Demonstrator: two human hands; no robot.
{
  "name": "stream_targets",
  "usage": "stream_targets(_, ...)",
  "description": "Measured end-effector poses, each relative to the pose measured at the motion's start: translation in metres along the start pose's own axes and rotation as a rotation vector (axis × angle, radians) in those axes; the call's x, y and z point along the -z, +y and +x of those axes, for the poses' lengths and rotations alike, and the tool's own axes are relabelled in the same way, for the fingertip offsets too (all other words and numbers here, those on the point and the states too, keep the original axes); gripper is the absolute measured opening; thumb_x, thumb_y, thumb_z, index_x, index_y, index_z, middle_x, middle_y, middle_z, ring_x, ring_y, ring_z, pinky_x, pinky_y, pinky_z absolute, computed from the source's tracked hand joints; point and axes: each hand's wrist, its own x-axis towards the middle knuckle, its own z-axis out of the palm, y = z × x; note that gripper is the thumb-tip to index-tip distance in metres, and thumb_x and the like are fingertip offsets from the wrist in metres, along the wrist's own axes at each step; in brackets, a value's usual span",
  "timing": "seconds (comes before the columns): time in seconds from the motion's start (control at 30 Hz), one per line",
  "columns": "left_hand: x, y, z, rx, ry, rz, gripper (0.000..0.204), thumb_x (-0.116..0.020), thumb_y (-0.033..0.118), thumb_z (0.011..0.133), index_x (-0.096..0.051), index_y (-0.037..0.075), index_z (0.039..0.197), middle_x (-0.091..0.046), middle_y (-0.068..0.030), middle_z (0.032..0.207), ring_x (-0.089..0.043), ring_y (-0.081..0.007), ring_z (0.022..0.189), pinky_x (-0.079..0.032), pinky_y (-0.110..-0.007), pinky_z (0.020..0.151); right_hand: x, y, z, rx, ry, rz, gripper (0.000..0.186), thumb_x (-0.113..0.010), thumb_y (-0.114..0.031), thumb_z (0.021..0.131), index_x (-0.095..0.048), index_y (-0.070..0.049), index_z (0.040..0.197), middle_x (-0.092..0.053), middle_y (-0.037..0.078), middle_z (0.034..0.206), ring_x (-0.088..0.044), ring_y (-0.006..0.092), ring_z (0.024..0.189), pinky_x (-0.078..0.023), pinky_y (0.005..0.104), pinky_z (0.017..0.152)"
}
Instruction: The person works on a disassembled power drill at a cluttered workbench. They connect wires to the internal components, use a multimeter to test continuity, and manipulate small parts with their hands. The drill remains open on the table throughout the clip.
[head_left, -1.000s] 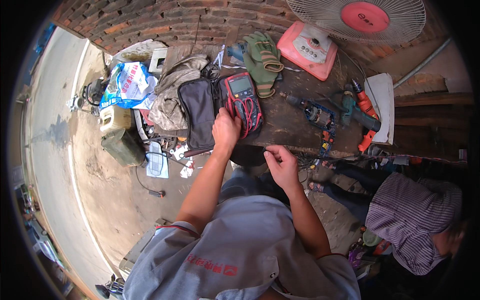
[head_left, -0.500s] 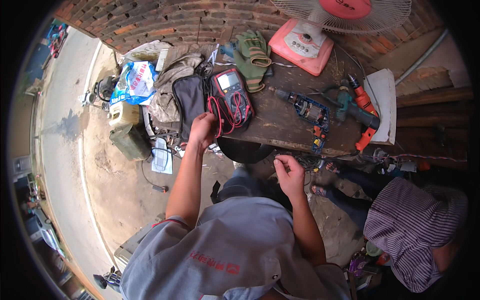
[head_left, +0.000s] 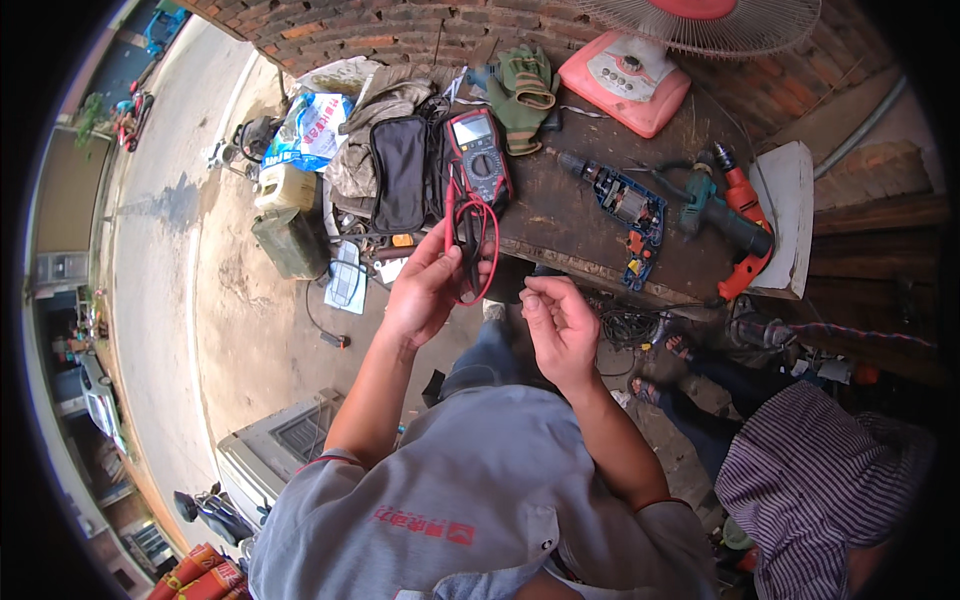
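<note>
In the head view, the left hand (head_left: 430,285) is holding a looped bundle of red and black test leads (head_left: 494,235) above the near edge of the worktop (head_left: 545,225). Its fingers are clamping on the leads, with the thumb lying across the near side; the loops are spreading at one o'clock from the thumb, and part of the bundle is passing behind the fingers.

The digital multimeter (head_left: 483,165) is lying at between twelve and one o'clock from the left hand, well beyond the fingertips, its screen facing up. A dark zip pouch (head_left: 399,175) is lying open just beside it, on its nine o'clock side, and green striped work gloves (head_left: 525,95) are resting at one o'clock from it.

The right hand (head_left: 561,325) is hovering at between three and four o'clock from the left, apart from the leads. Its fingers are curling toward the thumb; I cannot tell whether they are meeting or pinching anything.

At one o'clock from the right hand, a blue drill with its housing opened (head_left: 628,205) is lying on the worktop; a teal power drill (head_left: 718,212) and an orange drill (head_left: 740,195) are lying at two o'clock.
</note>
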Motion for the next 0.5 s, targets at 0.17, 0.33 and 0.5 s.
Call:
stream_targets(0.17, -0.023, -0.028, -0.025, -0.035, 0.093, 0.035, 0.049, -0.048, 0.010, 0.105, -0.038, 0.010, 0.153, -0.064, -0.0150, 0.129, -0.068, -0.0206, 0.103, -0.054, -0.034, 0.093, -0.001, -0.017, 0.010, 0.175, -0.027, -0.080, 0.017, -0.063, 0.001, 0.094, -0.063, 0.005, 0.110, -0.065, 0.013, 0.103, -0.066, 0.0169, 0.085, -0.054, 0.0288, 0.075)
stream_targets(0.33, -0.023, -0.024, -0.030, 0.039, -0.061, -0.242, 0.046, -0.051, 0.010, 0.104, -0.043, 0.008, 0.150, -0.065, -0.0114, 0.128, -0.065, -0.0176, 0.107, -0.054, -0.033, 0.095, 0.009, -0.003, 0.000, 0.061, 0.066, -0.049, 0.017, -0.064, -0.001, 0.095, -0.063, 0.005, 0.111, -0.065, 0.011, 0.104, -0.065, 0.0156, 0.087, -0.053, 0.0282, 0.076)
stream_targets(0.5, -0.033, -0.029, -0.023, 0.013, -0.114, 0.023, 0.045, -0.055, 0.013, 0.103, -0.047, 0.003, 0.146, -0.066, -0.0113, 0.124, -0.066, -0.0189, 0.104, -0.053, -0.033, 0.091, 0.012, -0.012, 0.029, -0.105, 0.092, 0.063, 0.018, -0.064, -0.010, 0.098, -0.064, 0.004, 0.110, -0.065, 0.007, 0.101, -0.061, 0.0093, 0.085, -0.050, 0.0248, 0.074)
